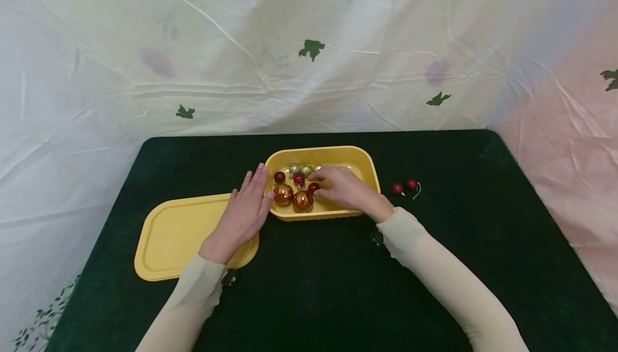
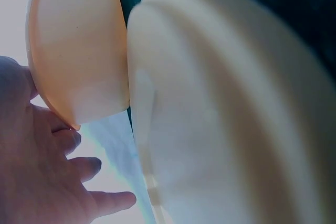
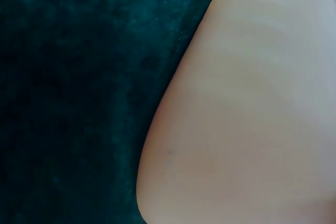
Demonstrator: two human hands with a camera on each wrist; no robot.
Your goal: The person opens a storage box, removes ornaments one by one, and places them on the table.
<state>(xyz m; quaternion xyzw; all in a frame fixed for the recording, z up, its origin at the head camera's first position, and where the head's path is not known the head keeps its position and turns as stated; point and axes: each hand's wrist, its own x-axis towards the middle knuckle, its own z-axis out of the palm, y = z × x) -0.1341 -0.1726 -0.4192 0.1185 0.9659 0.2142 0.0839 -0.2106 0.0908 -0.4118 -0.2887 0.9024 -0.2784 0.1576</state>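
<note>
A yellow plastic box (image 1: 368, 168) sits on the table, its top uncovered. My left hand (image 1: 245, 205), fingers straight, rests against the box's left rim; the left wrist view shows this hand (image 2: 42, 166) beside the box wall (image 2: 79, 51). Inside, my right hand (image 1: 345, 187) pinches a small red Christmas bauble (image 1: 314, 187) between thumb and fingers. Near it lie two more red baubles, one of them darker (image 1: 279, 177), two large shiny copper baubles (image 1: 303, 202) and several small gold ones (image 1: 294, 169). Only the box's outer wall (image 3: 236, 103) shows in the right wrist view, without that hand.
A yellow lid (image 1: 178, 234) lies flat left of the box, partly under my left hand and forearm. Two small red baubles (image 1: 411, 184), one with a string loop, lie right of the box. Dark green cloth (image 1: 309, 287) covers the table; a pale printed curtain (image 1: 309, 89) hangs behind.
</note>
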